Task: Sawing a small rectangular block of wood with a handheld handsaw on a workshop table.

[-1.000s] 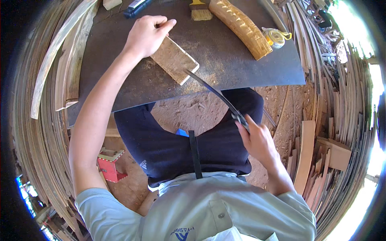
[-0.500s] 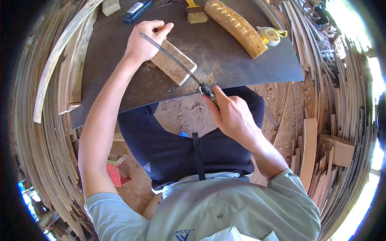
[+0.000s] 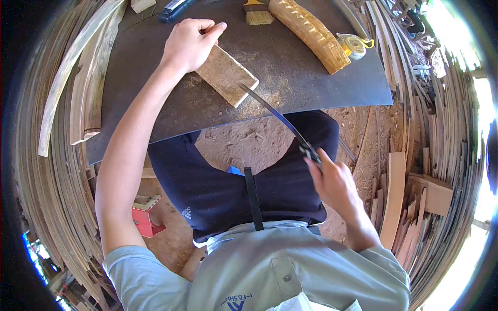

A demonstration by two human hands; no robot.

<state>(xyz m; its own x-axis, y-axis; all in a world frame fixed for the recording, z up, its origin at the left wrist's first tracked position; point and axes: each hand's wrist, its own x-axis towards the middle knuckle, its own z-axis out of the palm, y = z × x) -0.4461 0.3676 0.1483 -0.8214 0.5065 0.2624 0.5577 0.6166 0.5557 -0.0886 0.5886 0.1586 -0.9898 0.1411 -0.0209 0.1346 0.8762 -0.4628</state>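
A short wooden block [image 3: 225,72] lies flat at a slant near the table's near edge. My left hand [image 3: 191,44] is closed over the block's far end, with the thumb pointing right. In my right hand [image 3: 334,182], above my right thigh, is the handle of what looks like a hacksaw [image 3: 282,120], seen nearly edge-on. Its far tip lies over the near end of the block; whether it touches the wood I cannot tell. The handle is mostly hidden by my fingers.
On the dark table [image 3: 150,93] are sawdust, a notched curved timber [image 3: 311,36], a tape measure [image 3: 354,46], a brush [image 3: 258,15] and a dark blue case [image 3: 175,10]. Long boards [image 3: 85,88] lie at the left edge. Stacked wood strips [image 3: 436,135] flank both sides.
My right hand has drawn the saw back toward me and to the right, so its tip has slid from near my left hand to the block's near end. My left hand stays on the block.
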